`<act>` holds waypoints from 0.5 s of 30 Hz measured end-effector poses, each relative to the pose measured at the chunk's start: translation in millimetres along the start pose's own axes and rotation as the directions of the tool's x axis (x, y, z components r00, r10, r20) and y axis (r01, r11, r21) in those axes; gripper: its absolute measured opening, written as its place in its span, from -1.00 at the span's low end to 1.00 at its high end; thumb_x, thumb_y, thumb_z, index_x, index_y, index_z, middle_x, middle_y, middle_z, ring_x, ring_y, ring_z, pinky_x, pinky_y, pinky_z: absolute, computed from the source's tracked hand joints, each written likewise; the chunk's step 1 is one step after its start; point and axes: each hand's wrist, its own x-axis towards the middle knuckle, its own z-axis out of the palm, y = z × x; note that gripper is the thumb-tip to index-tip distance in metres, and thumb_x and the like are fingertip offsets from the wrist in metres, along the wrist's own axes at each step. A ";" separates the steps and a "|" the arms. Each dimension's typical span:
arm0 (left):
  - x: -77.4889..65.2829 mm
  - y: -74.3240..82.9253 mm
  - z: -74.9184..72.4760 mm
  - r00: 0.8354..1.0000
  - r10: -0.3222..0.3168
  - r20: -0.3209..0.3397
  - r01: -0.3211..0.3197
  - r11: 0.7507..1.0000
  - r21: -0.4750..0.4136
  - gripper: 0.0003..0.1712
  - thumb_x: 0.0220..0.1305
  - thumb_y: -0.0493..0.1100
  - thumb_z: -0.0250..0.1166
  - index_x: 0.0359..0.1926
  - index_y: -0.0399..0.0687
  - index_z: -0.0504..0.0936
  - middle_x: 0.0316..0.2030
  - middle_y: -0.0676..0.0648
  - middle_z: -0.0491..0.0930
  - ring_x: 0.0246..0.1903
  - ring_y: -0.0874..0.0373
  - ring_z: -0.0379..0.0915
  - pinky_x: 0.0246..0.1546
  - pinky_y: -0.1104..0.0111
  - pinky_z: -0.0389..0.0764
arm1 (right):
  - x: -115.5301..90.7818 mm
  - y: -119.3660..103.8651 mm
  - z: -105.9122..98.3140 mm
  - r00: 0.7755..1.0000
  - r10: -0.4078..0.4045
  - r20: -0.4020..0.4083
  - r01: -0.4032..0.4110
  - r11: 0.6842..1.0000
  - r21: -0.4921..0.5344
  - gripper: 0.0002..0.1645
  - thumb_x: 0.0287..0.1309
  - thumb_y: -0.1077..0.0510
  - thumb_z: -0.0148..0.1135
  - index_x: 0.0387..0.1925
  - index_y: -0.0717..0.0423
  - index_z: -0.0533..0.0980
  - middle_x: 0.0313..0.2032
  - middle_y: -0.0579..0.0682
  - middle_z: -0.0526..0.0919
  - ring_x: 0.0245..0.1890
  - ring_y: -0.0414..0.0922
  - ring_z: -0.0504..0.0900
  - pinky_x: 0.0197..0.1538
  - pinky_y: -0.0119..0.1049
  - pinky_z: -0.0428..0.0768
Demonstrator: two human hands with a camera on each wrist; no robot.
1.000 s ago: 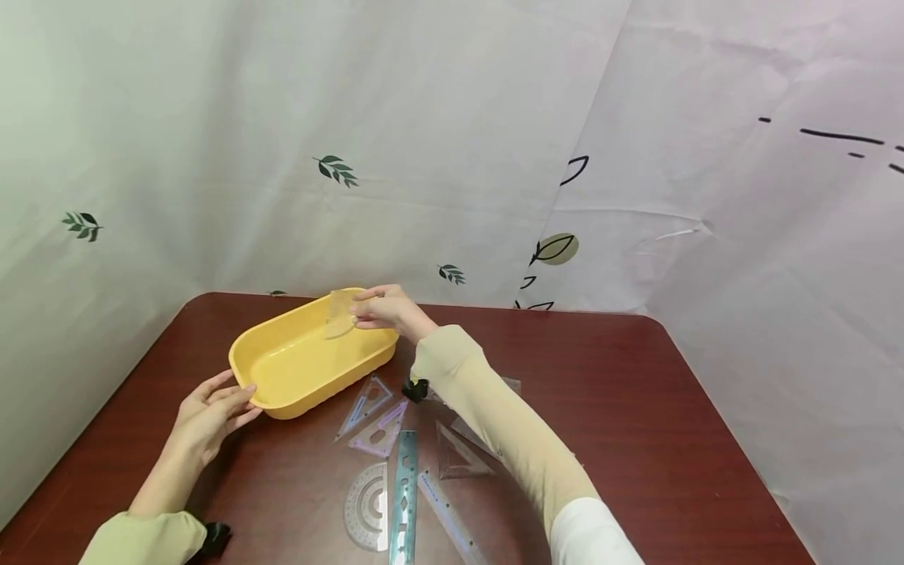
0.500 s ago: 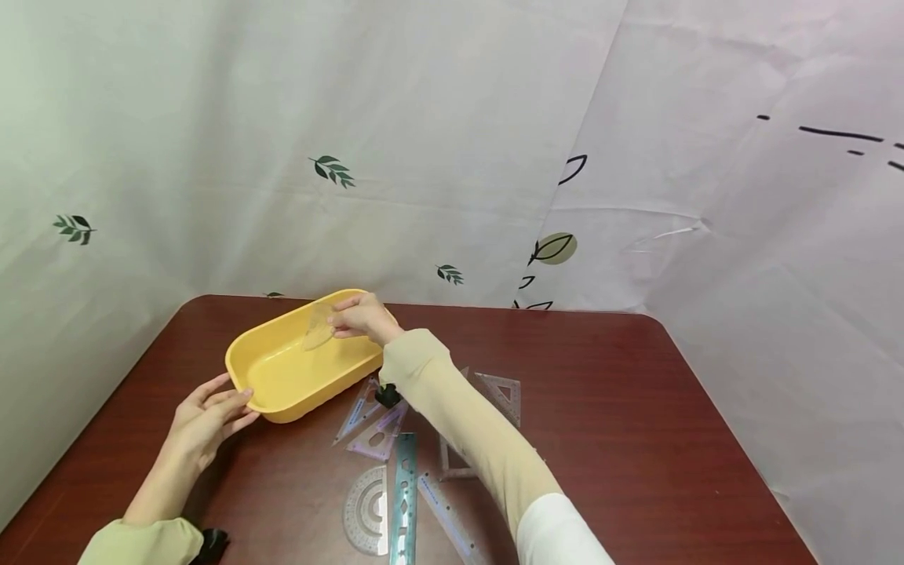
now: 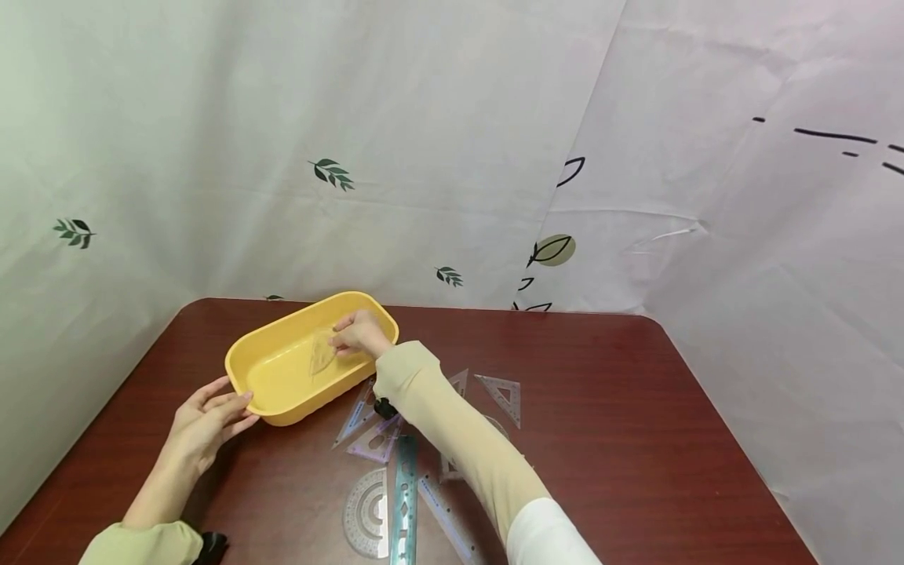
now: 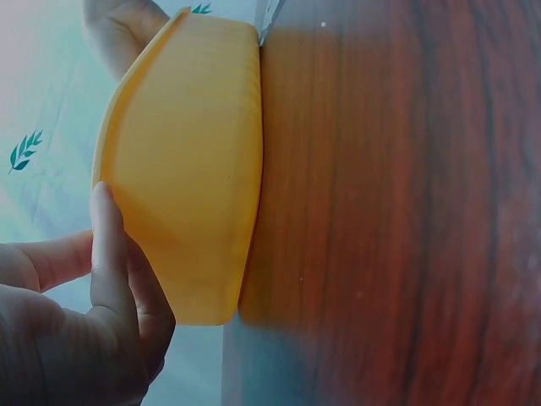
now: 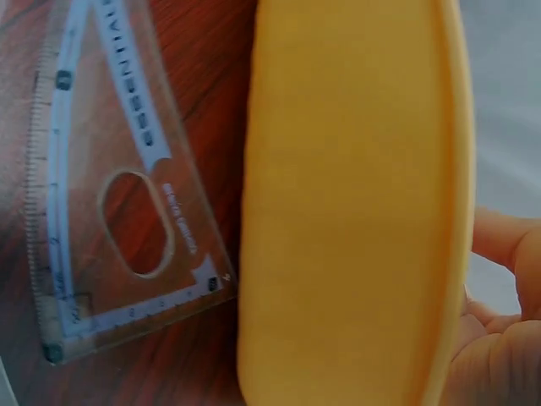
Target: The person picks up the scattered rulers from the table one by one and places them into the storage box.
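Note:
A yellow plastic basin point(image 3: 278, 380) stands on the table, turned at a slant. My left hand point(image 3: 208, 420) pinches the rim at its near left corner; in the left wrist view the fingers point(image 4: 108, 254) lie along the outer wall. Reaching over the far right part of the basin, my right hand point(image 3: 362, 333) pinches a clear protractor point(image 3: 322, 355) by its edge and holds it low inside. In the right wrist view the basin wall point(image 5: 355, 203) hides the protractor and most of the hand. A clear set square point(image 5: 135, 224) lies beside that wall.
In front of the basin lie a purple-marked set square point(image 3: 376, 443), another protractor point(image 3: 366, 514), a teal ruler point(image 3: 404, 502) and a blue-marked ruler point(image 3: 448, 514). Another set square point(image 3: 504, 396) lies farther right. My right sleeve covers some pieces. A patterned cloth point(image 3: 438, 141) hangs behind the table.
My right hand has moved left and down with the protractor, from above the basin's far right end to inside it. My left hand keeps its grip on the rim.

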 end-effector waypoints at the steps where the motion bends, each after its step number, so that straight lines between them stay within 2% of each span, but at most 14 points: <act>1: 0.0 -0.1 -0.1 1.000 0.001 0.001 -0.001 1.000 -0.001 -0.49 0.26 -0.39 0.25 -0.04 0.26 0.22 -0.46 0.20 0.58 -0.46 0.31 0.61 -0.38 0.45 0.73 | 0.6 1.5 0.8 1.000 0.002 0.001 -0.002 1.000 -0.015 -0.75 0.04 0.44 0.33 -0.17 0.33 0.59 -0.37 0.19 0.72 -0.33 0.10 0.73 -0.17 -0.15 0.75; 3: 0.0 -0.1 -0.3 1.000 0.004 0.001 -0.004 1.000 -0.002 -0.49 0.26 -0.39 0.25 -0.04 0.26 0.22 -0.46 0.20 0.59 -0.46 0.31 0.61 -0.38 0.45 0.73 | 1.1 4.1 1.8 1.000 0.005 0.002 -0.005 0.999 -0.037 -0.77 0.03 0.43 0.35 -0.21 0.31 0.60 -0.41 0.17 0.72 -0.38 0.09 0.73 -0.31 -0.23 0.76; 7: 0.1 -0.3 -0.4 1.000 0.004 0.004 -0.004 1.000 -0.004 -0.49 0.26 -0.38 0.25 -0.04 0.26 0.22 -0.46 0.20 0.60 -0.46 0.31 0.62 -0.38 0.45 0.73 | 2.3 8.1 3.3 1.000 0.019 0.012 -0.018 0.997 -0.072 -0.77 0.00 0.42 0.38 -0.23 0.31 0.61 -0.47 0.12 0.70 -0.63 -0.03 0.63 -0.58 -0.39 0.65; 11: 0.1 -0.3 -0.1 1.000 -0.001 0.006 0.001 1.000 -0.003 -0.49 0.26 -0.38 0.24 -0.04 0.27 0.22 -0.46 0.20 0.61 -0.45 0.31 0.62 -0.38 0.45 0.73 | 2.9 10.0 4.5 1.000 0.022 0.021 -0.020 0.996 -0.088 -0.78 0.00 0.43 0.38 -0.24 0.32 0.61 -0.51 0.06 0.62 -0.71 -0.14 0.50 -0.62 -0.41 0.62; 15: 0.0 -0.5 0.0 1.000 0.000 0.006 0.000 1.000 -0.007 -0.49 0.27 -0.38 0.24 -0.04 0.27 0.21 -0.46 0.20 0.61 -0.45 0.31 0.62 -0.38 0.45 0.73 | 4.4 11.4 7.1 1.000 0.021 0.017 -0.019 0.991 -0.132 -0.80 -0.01 0.43 0.38 -0.27 0.31 0.60 -0.57 0.05 0.56 -0.71 -0.12 0.52 -0.62 -0.39 0.63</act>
